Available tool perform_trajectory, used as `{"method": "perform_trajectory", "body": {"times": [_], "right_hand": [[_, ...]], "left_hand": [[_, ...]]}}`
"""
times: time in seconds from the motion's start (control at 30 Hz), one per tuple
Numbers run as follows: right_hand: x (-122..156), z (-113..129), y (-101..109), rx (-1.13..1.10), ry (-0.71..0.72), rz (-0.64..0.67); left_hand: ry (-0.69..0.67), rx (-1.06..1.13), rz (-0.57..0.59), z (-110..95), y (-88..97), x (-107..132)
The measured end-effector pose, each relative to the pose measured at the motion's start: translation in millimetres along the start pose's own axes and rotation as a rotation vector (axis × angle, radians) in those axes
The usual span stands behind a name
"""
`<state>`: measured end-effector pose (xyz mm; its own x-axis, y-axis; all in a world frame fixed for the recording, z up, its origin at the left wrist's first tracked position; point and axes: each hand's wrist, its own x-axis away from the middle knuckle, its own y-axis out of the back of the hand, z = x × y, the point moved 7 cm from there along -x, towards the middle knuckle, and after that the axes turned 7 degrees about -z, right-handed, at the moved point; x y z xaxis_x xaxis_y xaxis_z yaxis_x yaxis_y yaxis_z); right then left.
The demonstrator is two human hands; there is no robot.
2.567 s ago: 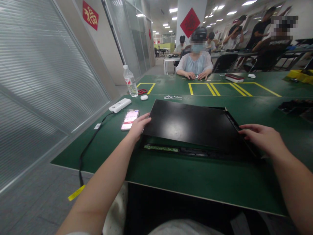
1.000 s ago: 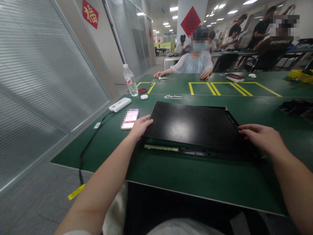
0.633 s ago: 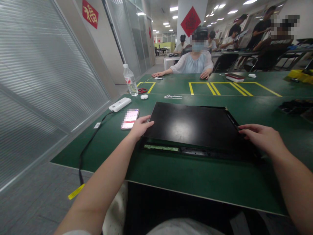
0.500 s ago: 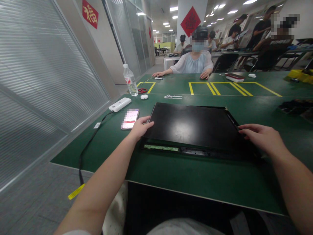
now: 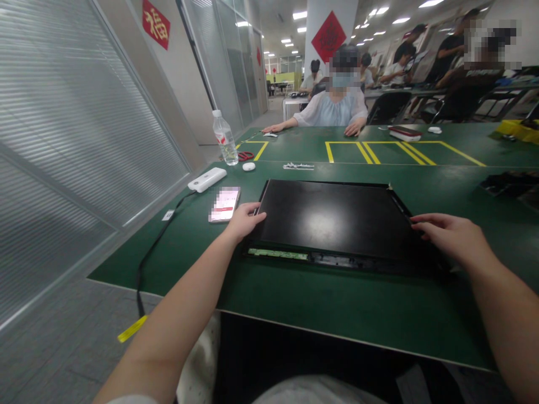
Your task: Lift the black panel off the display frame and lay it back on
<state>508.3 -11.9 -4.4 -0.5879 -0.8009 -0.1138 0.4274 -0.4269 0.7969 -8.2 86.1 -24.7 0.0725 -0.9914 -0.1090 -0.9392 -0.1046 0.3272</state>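
A black display panel (image 5: 332, 219) lies within a shallow black frame (image 5: 353, 261) on the green table. Along the near side of the frame, a green circuit board strip (image 5: 278, 254) shows. My left hand (image 5: 245, 220) is closed on the panel's left edge, thumb on top and fingers at the side. On the opposite side, my right hand (image 5: 446, 233) pinches the panel's right edge; its fingertips are partly hidden in the dark border. Whether the right hand also grips the frame, I cannot tell.
Left of the panel are a phone (image 5: 225, 204), a white power bank (image 5: 208, 180) with a black strap, a white case (image 5: 249, 166) and a water bottle (image 5: 226, 138). Red-handled scissors (image 5: 246, 156) lie behind. Across the table sits a person (image 5: 332, 106), hands on the tabletop.
The panel's left side has dropped and shifted slightly toward me, and the frame's far rim now shows behind it. My left hand moved slightly with it; my right hand stayed nearly still.
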Motion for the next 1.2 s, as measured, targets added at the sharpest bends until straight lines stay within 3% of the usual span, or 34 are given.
{"method": "perform_trajectory", "body": {"times": [0.37,1.0,1.2], "right_hand": [[-4.4,-5.1,-2.7,-0.021,-0.005,0.001],[-7.4,-9.6,-4.9,-0.095,-0.041,0.041],[-3.1,-1.2,0.1,-0.084,-0.01,0.003]], "left_hand": [[-0.104,-0.233,-0.001,-6.2,1.3,-2.5],[-0.034,-0.153,-0.025,-1.6,4.2,-3.0],[-0.033,-0.183,-0.009,1.8,5.3,-3.9]]}}
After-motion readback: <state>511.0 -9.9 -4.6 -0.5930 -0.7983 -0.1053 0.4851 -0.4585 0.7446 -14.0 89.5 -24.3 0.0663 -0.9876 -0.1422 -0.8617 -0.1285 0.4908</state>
